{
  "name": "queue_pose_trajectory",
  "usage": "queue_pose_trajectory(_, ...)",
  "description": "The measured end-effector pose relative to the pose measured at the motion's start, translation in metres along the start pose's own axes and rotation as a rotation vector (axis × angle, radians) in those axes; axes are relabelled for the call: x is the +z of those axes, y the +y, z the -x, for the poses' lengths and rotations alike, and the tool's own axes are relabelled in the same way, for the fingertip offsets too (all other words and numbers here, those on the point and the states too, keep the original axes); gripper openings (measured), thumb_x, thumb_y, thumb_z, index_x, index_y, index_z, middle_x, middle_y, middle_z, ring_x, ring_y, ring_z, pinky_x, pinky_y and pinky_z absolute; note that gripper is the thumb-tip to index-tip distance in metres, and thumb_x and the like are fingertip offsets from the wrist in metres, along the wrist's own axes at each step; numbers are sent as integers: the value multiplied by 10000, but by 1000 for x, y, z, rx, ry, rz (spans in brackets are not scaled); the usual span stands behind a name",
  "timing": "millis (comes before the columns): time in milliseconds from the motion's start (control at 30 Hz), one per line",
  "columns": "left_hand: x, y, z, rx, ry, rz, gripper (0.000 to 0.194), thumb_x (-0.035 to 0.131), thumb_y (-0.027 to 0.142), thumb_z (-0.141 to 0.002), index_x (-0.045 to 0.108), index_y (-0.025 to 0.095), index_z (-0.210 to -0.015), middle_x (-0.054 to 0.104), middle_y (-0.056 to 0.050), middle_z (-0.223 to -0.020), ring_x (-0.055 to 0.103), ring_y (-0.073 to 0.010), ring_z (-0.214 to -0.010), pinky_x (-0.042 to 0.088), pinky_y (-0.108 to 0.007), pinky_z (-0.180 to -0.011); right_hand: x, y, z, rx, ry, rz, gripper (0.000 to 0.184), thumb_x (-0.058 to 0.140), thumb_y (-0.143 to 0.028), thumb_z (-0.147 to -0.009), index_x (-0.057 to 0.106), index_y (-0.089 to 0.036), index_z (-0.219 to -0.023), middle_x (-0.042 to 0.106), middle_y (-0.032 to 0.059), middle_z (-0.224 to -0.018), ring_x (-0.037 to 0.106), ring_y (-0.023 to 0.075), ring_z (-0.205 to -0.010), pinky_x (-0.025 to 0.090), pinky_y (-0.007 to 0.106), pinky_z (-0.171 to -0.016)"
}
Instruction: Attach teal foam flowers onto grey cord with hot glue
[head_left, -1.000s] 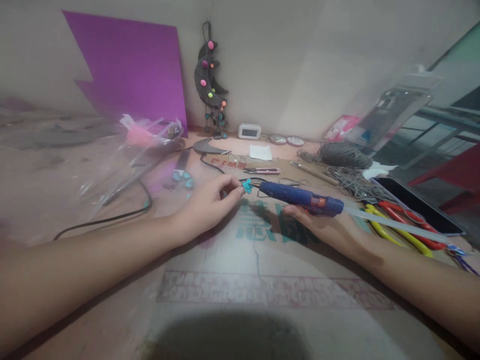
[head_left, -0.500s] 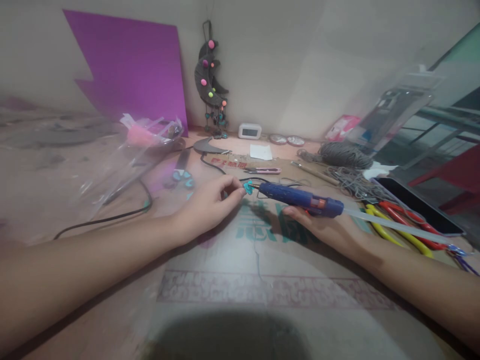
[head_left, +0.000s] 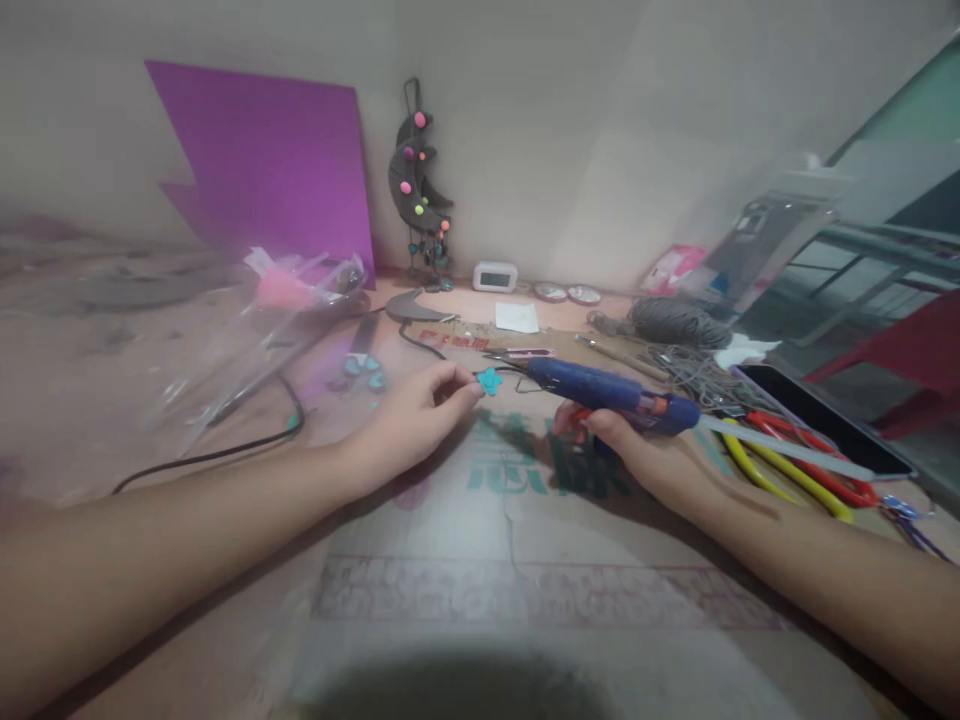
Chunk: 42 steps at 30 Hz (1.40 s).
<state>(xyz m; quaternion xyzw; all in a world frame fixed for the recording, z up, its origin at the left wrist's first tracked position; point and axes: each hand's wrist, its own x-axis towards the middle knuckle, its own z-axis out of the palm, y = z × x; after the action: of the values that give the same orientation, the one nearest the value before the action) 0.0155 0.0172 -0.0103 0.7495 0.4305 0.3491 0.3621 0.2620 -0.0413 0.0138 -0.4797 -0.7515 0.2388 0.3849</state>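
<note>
Between the thumb and fingertips of my left hand is a small turquoise flower, pinched by its edge. My right hand is wrapped round the handle of a dark blue glue gun, with a translucent glue stick sticking out of its back end. The gun's nozzle points left at the flower, with a gap between them. Several loose turquoise pieces lie beyond my left wrist.
Pliers with yellow and red handles and a phone lie at the right. Grey yarn, small pink snips and a grey crescent are further back. A purple sheet leans on the wall beside a hanging moon ornament.
My right hand has drawn the glue gun back to the right, so its nozzle has come away from the flower. The flower now shows more fully. The view has tilted slightly up.
</note>
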Motion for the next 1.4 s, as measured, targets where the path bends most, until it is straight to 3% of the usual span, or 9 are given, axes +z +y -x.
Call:
queue_pose_trajectory(167,1,1,2,-4,-35,19,232,515,373,-920,552,183,-793,552,25,-731,512,-148,-706,386,-260,-665,-15,-21,-5,-32,150,-138,295,568,-495,-917,629,-221,-1007,734,44,-959,671,154,-726,538,277,-610)
queue_pose_trajectory(367,2,2,4,-4,-56,4,223,510,363,-916,567,179,-805,570,18,-744,512,-151,-703,375,-262,-654,-55,-21,-42,-20,488,12,320,671,-491,-831,700,-186,-924,743,54,-917,687,199,-817,536,289,-647)
queue_pose_trajectory(433,3,-1,3,-11,-60,1,232,504,368,-919,570,178,-803,578,14,-756,522,-155,-722,380,-264,-665,-63,-7,-68,65,447,143,372,696,-519,-800,698,-173,-936,740,53,-877,679,202,-774,538,310,-672)
queue_pose_trajectory(533,5,-5,2,-31,-58,-9,244,493,385,-923,581,181,-822,594,9,-782,542,-167,-761,396,-274,-697,-61,21,-111,102,180,292,359,597,-507,-885,703,-176,-974,749,62,-919,684,202,-833,540,303,-735)
queue_pose_trajectory(733,5,-3,1,-9,-69,-24,242,478,370,-920,587,177,-823,604,-4,-793,553,-177,-775,409,-285,-720,-24,73,-168,103,29,257,297,491,-367,-972,687,-146,-1005,762,96,-932,709,177,-742,543,257,-672)
queue_pose_trajectory(867,5,0,1,0,-74,-36,229,484,357,-917,588,178,-820,613,-9,-798,558,-177,-776,409,-281,-716,-7,95,-181,145,-23,261,393,438,-413,-998,706,-129,-963,749,105,-898,702,195,-763,549,285,-709)
queue_pose_trajectory(1033,7,-3,0,10,-64,-37,232,476,349,-918,590,179,-809,613,-8,-777,568,-176,-763,414,-274,-704,2,98,-195,150,-22,245,338,579,-360,-954,597,-155,-1222,626,93,-1207,641,212,-1018,554,415,-862)
queue_pose_trajectory(1200,8,-1,1,9,-56,-46,228,476,342,-906,579,181,-783,631,-10,-774,569,-176,-756,416,-268,-694,-10,86,-199,163,103,273,350,586,-361,-949,591,-164,-1238,607,90,-1247,625,229,-1063,543,432,-891)
queue_pose_trajectory(1400,6,2,1,12,-55,-60,239,474,361,-910,585,183,-794,628,-13,-783,574,-187,-767,424,-281,-706,-25,95,-184,277,73,359,363,594,-355,-945,581,-158,-1250,607,94,-1243,628,225,-1056,547,433,-881)
